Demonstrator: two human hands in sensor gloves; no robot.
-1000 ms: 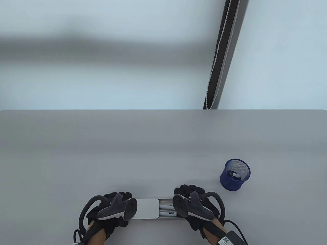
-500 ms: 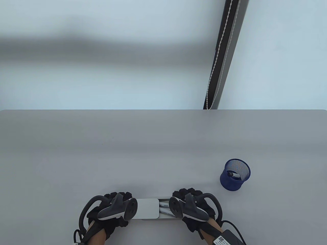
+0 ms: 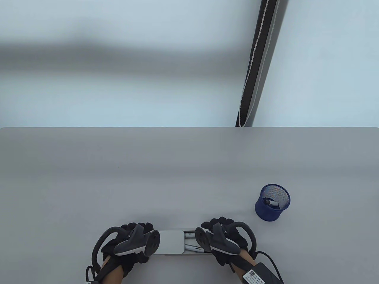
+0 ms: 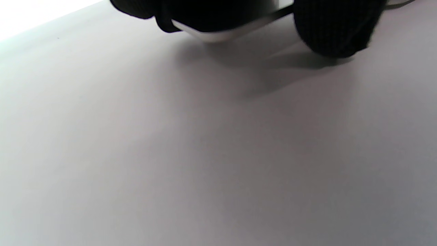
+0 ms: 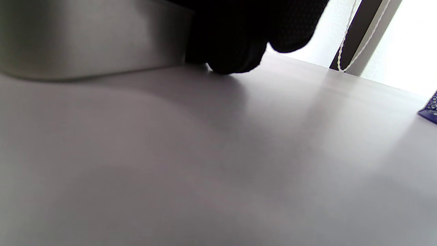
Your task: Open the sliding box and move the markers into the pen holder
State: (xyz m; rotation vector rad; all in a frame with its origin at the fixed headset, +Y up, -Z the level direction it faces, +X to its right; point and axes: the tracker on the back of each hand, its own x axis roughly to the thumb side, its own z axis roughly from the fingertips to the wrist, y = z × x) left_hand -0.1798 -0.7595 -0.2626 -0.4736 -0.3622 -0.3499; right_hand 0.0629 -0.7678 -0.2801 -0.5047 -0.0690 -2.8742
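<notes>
The pale sliding box [image 3: 171, 242] lies at the table's near edge, its lid slid left. White markers [image 3: 192, 243] show in the open right part. My left hand [image 3: 137, 227] grips the box's left end; in the left wrist view black fingers [image 4: 334, 30] curl round the box's white edge [image 4: 218, 34]. My right hand [image 3: 218, 222] is at the right end, its tracker over part of the opening. In the right wrist view its fingers [image 5: 235, 41] curl against the box wall [image 5: 92, 37] and touch the table. The blue mesh pen holder [image 3: 271, 207] stands to the right with a marker [image 3: 271, 203] inside.
The grey table [image 3: 177, 177] stretches bare beyond the box to its far edge. A dark pole with a white cord [image 3: 257, 62] rises behind the far edge. A corner of the pen holder [image 5: 431, 111] shows at the right of the right wrist view.
My right hand has shifted a little to the left, so its tracker now covers more of the open part of the box. The left hand, the lid and the pen holder have stayed put.
</notes>
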